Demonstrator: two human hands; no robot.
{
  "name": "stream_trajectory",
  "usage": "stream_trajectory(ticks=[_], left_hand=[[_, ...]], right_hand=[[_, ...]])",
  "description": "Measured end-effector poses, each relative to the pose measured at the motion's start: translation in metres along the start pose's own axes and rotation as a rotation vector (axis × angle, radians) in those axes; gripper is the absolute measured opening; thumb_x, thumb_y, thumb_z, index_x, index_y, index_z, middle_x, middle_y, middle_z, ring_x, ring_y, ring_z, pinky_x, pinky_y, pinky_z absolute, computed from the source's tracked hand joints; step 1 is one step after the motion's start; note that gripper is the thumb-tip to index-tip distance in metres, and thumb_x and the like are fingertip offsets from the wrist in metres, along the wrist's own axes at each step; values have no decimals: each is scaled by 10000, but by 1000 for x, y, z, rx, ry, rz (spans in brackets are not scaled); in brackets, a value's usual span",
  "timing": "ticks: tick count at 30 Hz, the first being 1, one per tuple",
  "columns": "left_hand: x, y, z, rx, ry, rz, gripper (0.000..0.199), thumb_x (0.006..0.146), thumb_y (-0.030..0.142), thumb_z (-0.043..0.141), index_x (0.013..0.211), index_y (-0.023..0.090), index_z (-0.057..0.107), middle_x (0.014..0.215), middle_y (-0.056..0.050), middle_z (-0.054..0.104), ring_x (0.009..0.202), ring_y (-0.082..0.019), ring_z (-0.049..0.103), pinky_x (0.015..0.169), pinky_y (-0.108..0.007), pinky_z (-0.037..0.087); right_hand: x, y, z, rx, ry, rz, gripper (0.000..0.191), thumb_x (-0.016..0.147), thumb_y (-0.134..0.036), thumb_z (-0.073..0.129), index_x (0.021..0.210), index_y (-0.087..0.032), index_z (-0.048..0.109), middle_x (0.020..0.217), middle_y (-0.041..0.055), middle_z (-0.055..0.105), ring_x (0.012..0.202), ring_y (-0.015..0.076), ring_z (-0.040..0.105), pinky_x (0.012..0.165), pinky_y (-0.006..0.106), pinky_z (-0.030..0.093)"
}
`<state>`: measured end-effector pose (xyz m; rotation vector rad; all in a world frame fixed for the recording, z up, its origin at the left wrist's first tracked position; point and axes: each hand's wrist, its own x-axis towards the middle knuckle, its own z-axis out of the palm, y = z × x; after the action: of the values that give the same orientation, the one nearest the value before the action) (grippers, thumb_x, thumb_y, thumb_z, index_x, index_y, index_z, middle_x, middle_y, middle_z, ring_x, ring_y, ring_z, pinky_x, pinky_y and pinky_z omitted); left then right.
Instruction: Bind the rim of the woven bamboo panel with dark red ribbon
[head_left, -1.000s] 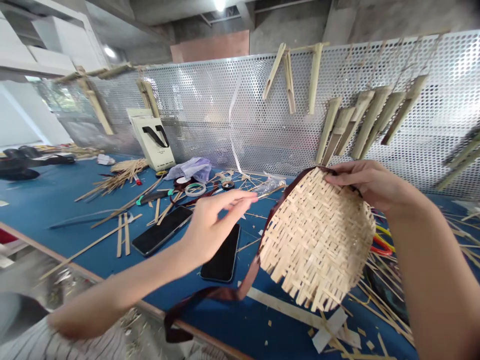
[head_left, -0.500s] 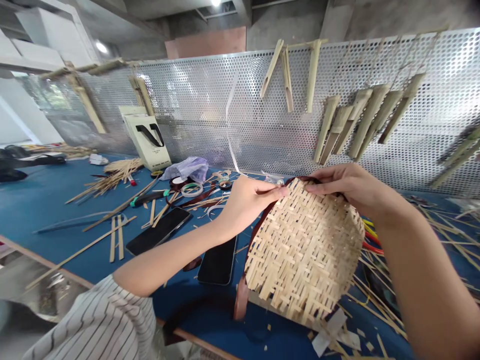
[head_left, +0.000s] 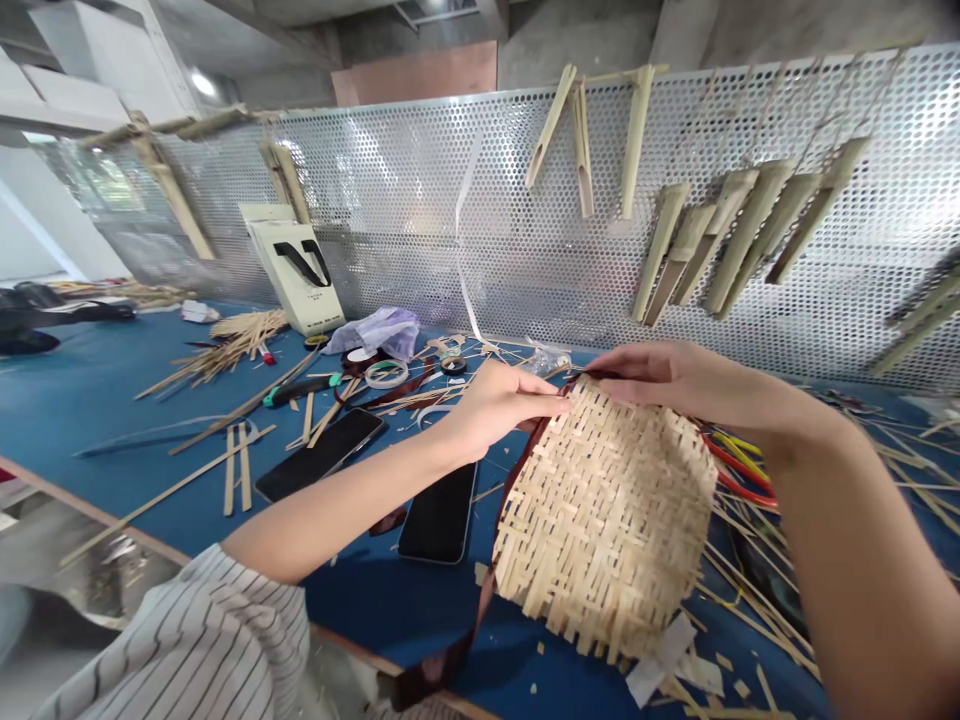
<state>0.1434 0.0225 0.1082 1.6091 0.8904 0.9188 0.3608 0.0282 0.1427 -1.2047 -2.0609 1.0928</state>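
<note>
1. The left hand (head_left: 504, 406) is narrowly closed, its fingertips (head_left: 559, 403) pinching the upper left rim of the bamboo weave (head_left: 607, 525); the right hand (head_left: 664, 376) holds the top rim, its fingers (head_left: 622, 390) lying flat across the edge, with the thumb hidden behind the weave.
2. The weave is held up between both hands, tilted, just above the table (head_left: 67, 400); its lower edge is a fringe of loose strip ends; a dark brown band (head_left: 516, 480) runs along its left rim and trails down toward the table edge.
3. Just left of the weave lie two phones (head_left: 321, 455) (head_left: 439, 512), both dark and face up; beyond the left hand are tape rolls (head_left: 386, 373), a plastic bag (head_left: 379, 332) and a bundle of bamboo slivers (head_left: 229, 365).
4. Under the right forearm, red and yellow pliers handles (head_left: 739, 465) lie among loose bamboo strips (head_left: 757, 590); white paper scraps (head_left: 664, 670) sit below the weave.
5. A striped sleeve (head_left: 187, 640) covers the left upper arm.
6. Behind the table stands a perforated metal panel (head_left: 420, 230), with split bamboo pieces (head_left: 675, 250) hanging on it; a white box (head_left: 294, 275) leans against it.
</note>
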Motion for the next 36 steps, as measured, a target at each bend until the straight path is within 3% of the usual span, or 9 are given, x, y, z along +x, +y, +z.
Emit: stream_trajectory(ticks=[3, 8, 13, 19, 25, 31, 36], left_hand=[[0, 1, 4, 29, -35, 8, 148, 684, 282, 688, 685, 137, 717, 581, -9, 613, 533, -76, 515, 518, -218, 408], [0, 7, 12, 9, -81, -11, 128, 668, 256, 698, 682, 131, 720, 585, -18, 631, 535, -83, 527, 554, -237, 423], [0, 5, 14, 83, -89, -1, 141, 688, 263, 678, 675, 129, 718, 548, -13, 613, 510, -81, 504, 526, -243, 388], [-1, -4, 16, 101, -76, 15, 151, 694, 284, 673, 690, 140, 722, 588, -17, 626, 534, -88, 500, 538, -249, 393], [-13, -15, 18, 55, -58, -9, 210, 693, 307, 688, 838, 164, 742, 747, -56, 712, 624, -129, 588, 642, -289, 472], [-22, -21, 16, -12, -72, -64, 227, 718, 340, 687, 869, 178, 737, 823, -67, 733, 704, -146, 641, 684, -279, 501], [-30, -22, 11, 84, -20, 23, 200, 775, 329, 643, 920, 219, 727, 939, -45, 732, 854, -165, 660, 790, -290, 499]], right_hand=[[-2, -8, 8, -47, 61, -81, 282, 803, -491, 608, 1012, -311, 668, 959, -7, 644, 899, 173, 582, 721, 246, 451], [-4, -16, 15, -159, 46, -29, 284, 769, -509, 618, 764, -238, 703, 691, -2, 617, 628, 139, 540, 525, 231, 373], [-2, -10, 10, -221, -15, -34, 270, 761, -492, 620, 757, -233, 696, 666, -3, 599, 596, 126, 501, 508, 235, 335], [4, -7, 13, -395, 50, -40, 375, 742, -562, 565, 649, -210, 656, 607, 5, 561, 582, 145, 495, 516, 261, 337], [6, -2, 11, -457, 104, -32, 287, 733, -453, 533, 612, -213, 633, 550, 1, 531, 529, 129, 445, 500, 259, 330], [7, 1, 10, -444, 115, -37, 307, 721, -475, 528, 618, -207, 636, 546, 4, 528, 530, 129, 444, 499, 257, 328], [7, 2, 6, -456, 156, -12, 354, 709, -529, 541, 590, -205, 620, 507, -1, 487, 479, 110, 378, 468, 257, 284]])
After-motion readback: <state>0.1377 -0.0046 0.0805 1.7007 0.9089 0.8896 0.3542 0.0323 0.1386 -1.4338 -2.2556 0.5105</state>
